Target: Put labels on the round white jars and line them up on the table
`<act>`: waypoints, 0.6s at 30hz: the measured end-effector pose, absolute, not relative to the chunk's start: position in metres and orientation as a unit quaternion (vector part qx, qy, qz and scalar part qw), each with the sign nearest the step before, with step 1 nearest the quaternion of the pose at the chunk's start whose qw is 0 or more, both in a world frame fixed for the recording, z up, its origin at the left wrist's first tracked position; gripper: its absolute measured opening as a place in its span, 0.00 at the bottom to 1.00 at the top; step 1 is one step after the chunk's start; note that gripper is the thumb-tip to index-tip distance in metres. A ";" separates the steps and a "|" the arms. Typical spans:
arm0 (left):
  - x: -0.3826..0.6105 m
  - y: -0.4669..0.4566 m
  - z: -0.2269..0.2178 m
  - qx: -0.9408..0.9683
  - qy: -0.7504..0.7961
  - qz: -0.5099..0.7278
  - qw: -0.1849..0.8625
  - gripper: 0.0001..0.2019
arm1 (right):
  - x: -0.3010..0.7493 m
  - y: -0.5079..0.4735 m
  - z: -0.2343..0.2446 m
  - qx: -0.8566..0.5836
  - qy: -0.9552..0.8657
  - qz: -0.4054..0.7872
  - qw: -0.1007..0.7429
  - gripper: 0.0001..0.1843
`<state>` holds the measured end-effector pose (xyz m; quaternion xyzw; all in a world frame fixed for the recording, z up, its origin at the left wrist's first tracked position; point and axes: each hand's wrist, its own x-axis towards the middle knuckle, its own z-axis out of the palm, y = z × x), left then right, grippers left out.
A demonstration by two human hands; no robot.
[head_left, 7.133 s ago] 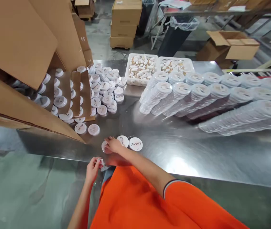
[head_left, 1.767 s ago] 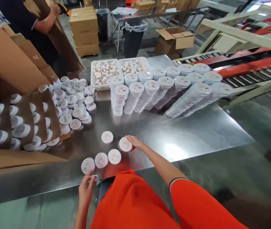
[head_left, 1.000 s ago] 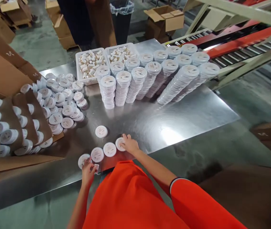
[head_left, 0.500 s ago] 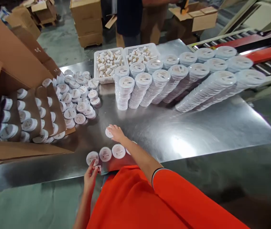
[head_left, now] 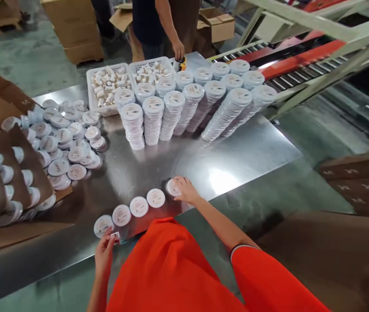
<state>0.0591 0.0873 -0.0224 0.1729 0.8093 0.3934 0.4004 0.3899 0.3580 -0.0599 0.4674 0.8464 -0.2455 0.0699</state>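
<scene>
I'm seeing 4 tubs (head_left: 139, 206) in line, right hand (head_left: 186, 190) holding tub 5 (head_left: 171, 187), left hand (head_left: 104, 252) pinching a card (head_left: 115, 237), and a pile (head_left: 58, 167) probably waiting.

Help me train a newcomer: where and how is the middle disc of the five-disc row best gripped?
Probably by the near and far rim of the middle disc, from above: it lies flat, and neighbouring discs sit close left and right.

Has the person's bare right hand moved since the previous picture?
Yes, the bare right hand moved rightward, judged against the tall stacks of round white containers on the grey metal table.
</scene>
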 end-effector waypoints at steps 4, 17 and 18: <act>0.063 0.096 -0.019 0.210 0.810 0.386 0.388 0.33 | 0.386 0.346 -0.065 0.432 0.856 -0.278 0.064 0.49; 0.104 0.099 -0.009 0.150 0.819 0.430 0.350 0.28 | 0.386 0.343 -0.074 0.439 0.828 -0.348 -0.015 0.52; 0.107 0.099 -0.008 0.142 0.818 0.438 0.344 0.27 | 0.387 0.342 -0.076 0.451 0.819 -0.354 -0.026 0.52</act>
